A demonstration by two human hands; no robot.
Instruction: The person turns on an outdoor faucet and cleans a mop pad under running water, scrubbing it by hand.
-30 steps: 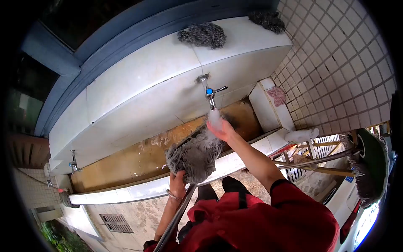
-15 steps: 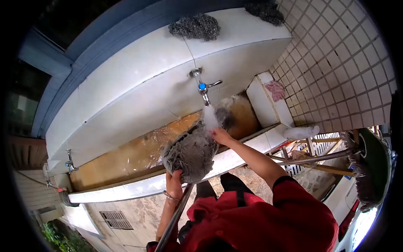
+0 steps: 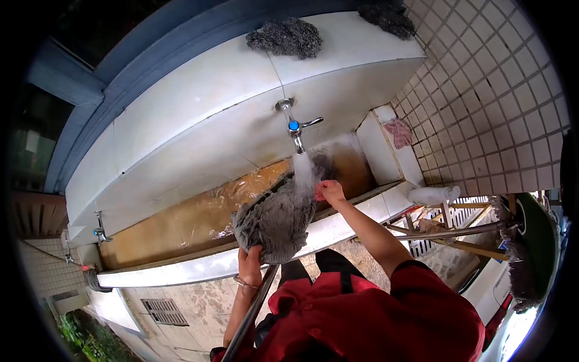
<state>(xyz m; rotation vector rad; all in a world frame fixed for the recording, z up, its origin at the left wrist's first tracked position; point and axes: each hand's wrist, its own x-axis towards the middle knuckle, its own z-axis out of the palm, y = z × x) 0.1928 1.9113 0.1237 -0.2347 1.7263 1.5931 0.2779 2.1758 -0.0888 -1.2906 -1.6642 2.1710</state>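
Note:
A wet grey mop head [image 3: 271, 223] rests over the front rim of the long trough sink [image 3: 175, 271]. My left hand [image 3: 249, 264] grips its lower left edge, beside the metal pole [image 3: 259, 298] that runs down toward my body. To the right of the mop head, my right hand [image 3: 329, 191] is curled closed beside the falling water; whether it pinches anything is too small to tell. Water pours from the tap [image 3: 295, 128] with the blue cap onto the mop's upper right part. Brownish water [image 3: 175, 226] lies in the trough.
Two dark wiry bundles [image 3: 286, 37] [image 3: 386, 21] sit on the ledge above. A pink cloth [image 3: 398, 131] hangs on the right-hand ledge, near a white pipe [image 3: 434, 194]. Another tap [image 3: 101, 230] is at the left, and another mop [image 3: 522, 265] at the far right.
My right hand has moved slightly right, away from the mop head and the water stream. My left hand keeps its place on the mop.

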